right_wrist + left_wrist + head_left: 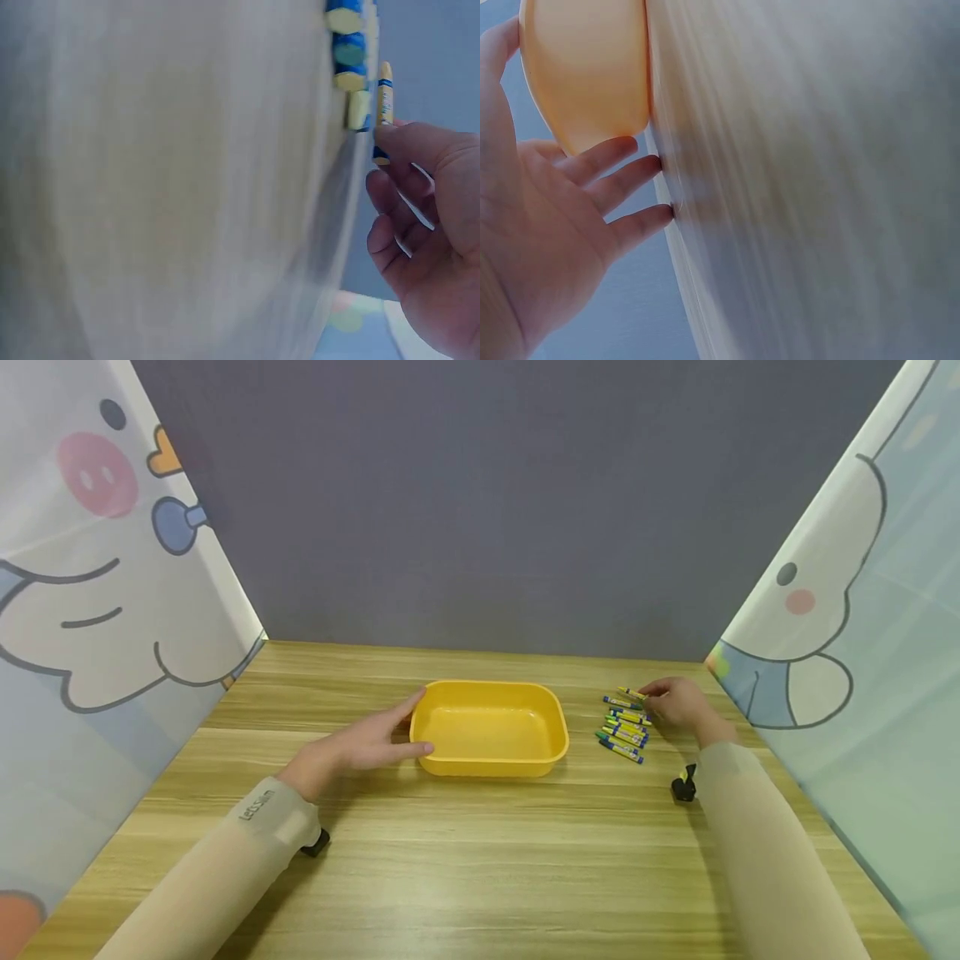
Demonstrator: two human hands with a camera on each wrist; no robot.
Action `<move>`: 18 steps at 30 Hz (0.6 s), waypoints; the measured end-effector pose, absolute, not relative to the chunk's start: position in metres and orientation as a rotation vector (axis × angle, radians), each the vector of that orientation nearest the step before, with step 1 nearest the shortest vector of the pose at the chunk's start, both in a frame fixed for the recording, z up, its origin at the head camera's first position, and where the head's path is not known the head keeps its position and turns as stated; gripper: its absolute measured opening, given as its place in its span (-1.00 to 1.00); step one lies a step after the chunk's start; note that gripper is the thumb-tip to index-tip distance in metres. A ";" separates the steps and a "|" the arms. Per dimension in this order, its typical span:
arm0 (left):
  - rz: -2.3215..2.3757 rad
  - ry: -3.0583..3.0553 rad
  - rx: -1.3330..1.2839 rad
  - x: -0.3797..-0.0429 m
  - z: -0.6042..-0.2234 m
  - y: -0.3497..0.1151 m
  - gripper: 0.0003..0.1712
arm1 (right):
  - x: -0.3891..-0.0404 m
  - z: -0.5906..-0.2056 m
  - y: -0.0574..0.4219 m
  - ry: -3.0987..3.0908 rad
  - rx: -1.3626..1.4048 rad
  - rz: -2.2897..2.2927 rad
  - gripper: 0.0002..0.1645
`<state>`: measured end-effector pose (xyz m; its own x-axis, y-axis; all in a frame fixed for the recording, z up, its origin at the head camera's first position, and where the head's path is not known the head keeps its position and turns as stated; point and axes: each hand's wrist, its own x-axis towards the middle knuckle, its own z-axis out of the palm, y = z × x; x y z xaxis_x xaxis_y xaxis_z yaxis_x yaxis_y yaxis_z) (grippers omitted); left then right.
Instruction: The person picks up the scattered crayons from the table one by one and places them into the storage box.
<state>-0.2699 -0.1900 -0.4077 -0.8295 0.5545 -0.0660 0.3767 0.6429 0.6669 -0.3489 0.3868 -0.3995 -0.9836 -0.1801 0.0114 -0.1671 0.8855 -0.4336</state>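
Note:
A yellow rectangular tub [487,768] with nothing inside stands mid-table. My left hand [375,742] touches its left side, thumb over the near rim and fingers along the outer wall. In the left wrist view the fingers of the left hand [562,195] are spread and fairly straight against the tub [592,75]. Right of the tub lies a loose row of several crayons [626,728] in blue and yellow wrappers. At the row's far end my right hand [675,702] pinches a yellow crayon [385,97] between thumb and fingers; its tip points up in the right wrist view.
The wood-grain table [480,868] meets a dark grey panel [480,510] at the back. Cartoon-printed sheets [810,602] rise on both sides. A black strap piece [684,785] hangs below the right cuff.

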 end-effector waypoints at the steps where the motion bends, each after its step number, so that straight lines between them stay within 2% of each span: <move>1: 0.970 2.593 0.750 -0.270 -0.408 -0.190 0.32 | -0.348 -0.398 0.386 3.029 -0.268 -0.709 -0.58; 9: 0.955 2.598 0.720 -0.271 -0.407 -0.191 0.33 | -0.333 -0.365 0.341 3.017 -0.303 -0.853 -0.47; 18: 0.952 2.596 0.708 -0.268 -0.406 -0.191 0.32 | -0.313 -0.351 0.269 2.824 -0.391 -1.171 -0.58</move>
